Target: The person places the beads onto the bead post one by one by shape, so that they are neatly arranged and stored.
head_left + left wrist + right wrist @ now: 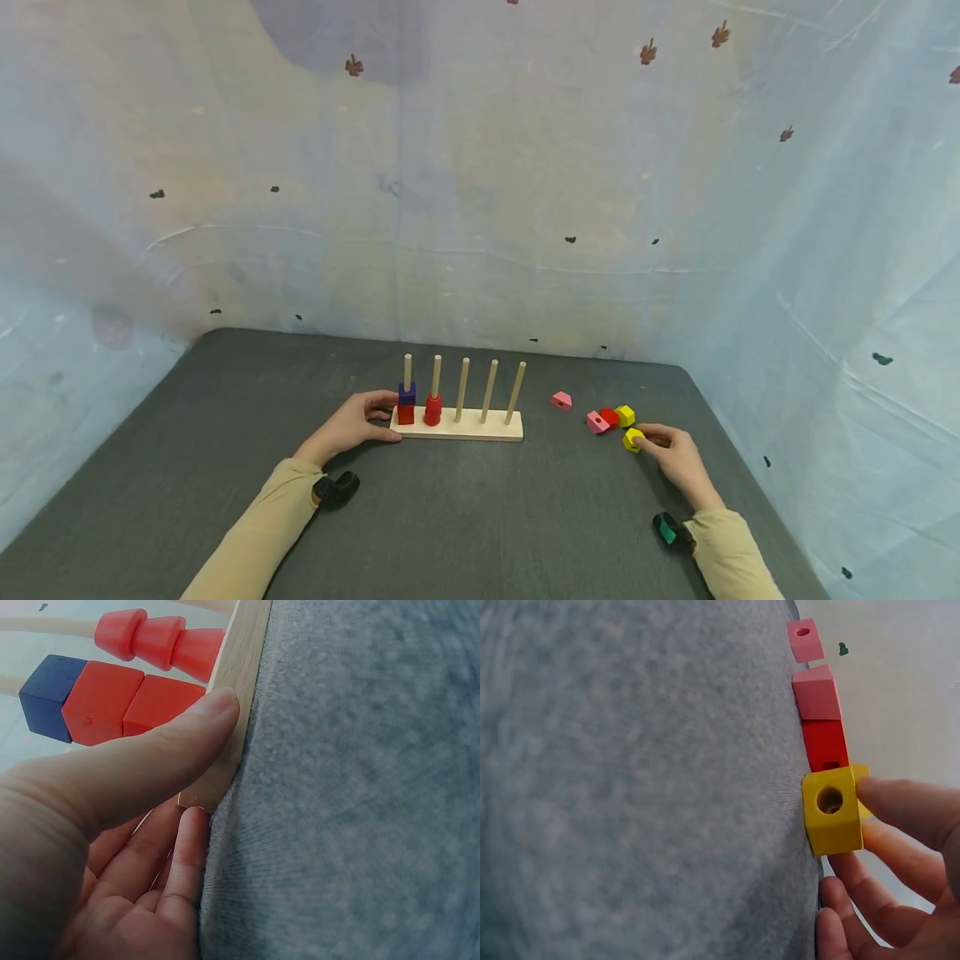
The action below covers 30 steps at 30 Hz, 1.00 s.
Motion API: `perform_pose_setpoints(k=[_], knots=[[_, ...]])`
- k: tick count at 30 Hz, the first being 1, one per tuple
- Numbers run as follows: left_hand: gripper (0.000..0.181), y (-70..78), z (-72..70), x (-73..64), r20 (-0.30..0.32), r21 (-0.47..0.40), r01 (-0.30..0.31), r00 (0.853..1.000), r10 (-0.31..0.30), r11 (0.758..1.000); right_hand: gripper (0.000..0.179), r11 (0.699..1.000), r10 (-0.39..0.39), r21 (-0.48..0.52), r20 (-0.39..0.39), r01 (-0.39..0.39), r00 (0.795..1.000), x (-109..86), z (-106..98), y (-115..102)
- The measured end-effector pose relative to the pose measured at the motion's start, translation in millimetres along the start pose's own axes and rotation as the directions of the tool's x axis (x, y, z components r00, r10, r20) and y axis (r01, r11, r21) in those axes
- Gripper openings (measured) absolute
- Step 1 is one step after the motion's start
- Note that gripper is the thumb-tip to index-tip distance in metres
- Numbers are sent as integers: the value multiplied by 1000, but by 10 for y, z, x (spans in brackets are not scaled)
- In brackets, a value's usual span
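My left hand [354, 427] grips the left end of a wooden peg base [465, 427] with several upright pegs. In the left wrist view, the thumb lies on the base's edge [238, 697]. On the leftmost peg a blue block [51, 697] tops two red square blocks [103, 701]. Red tapered beads [157, 639] are stacked on the peg beside it. Off to the right, my right hand [675, 460] pinches a yellow block [832, 814], which has a round hole, between thumb and fingers at the table surface.
Near the right hand lie another yellow block [626, 416], a red block [610, 417] and a pink block [597, 422]. A second pink block [561, 401] sits closer to the peg base. A pale patterned sheet [480, 208] hangs behind the dark grey table [480, 517].
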<state>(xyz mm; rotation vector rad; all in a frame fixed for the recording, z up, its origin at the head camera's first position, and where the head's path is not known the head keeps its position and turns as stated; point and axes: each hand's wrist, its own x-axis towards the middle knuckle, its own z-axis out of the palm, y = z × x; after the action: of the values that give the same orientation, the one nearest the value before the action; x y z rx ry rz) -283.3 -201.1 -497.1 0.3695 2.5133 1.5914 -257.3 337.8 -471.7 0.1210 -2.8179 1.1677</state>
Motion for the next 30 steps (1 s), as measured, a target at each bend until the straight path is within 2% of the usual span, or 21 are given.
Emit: perform_pose_setpoints(k=[6, 11, 17, 23, 30], knots=[[74, -3, 0, 7, -4, 2, -6, 1000, 6, 1000, 36, 998, -31, 48, 25, 30, 999, -32, -31, -17], [73, -3, 1, 6, -4, 8, -11, 1000, 11, 1000, 41, 995, -30, 94, 48, 25, 998, -60, -39, -16], [73, -4, 6, 0, -2, 7, -2, 1000, 2, 1000, 40, 998, -56, 44, 67, 53, 996, -76, -23, -6], [73, -31, 14, 14, -5, 13, 0, 1000, 0, 1000, 38, 993, -115, 25, 62, 114, 991, -80, 8, -34], [75, -29, -4, 10, -3, 19, -1, 1000, 1, 1000, 36, 980, -198, 30, 44, 197, 979, -55, -1, -246]])
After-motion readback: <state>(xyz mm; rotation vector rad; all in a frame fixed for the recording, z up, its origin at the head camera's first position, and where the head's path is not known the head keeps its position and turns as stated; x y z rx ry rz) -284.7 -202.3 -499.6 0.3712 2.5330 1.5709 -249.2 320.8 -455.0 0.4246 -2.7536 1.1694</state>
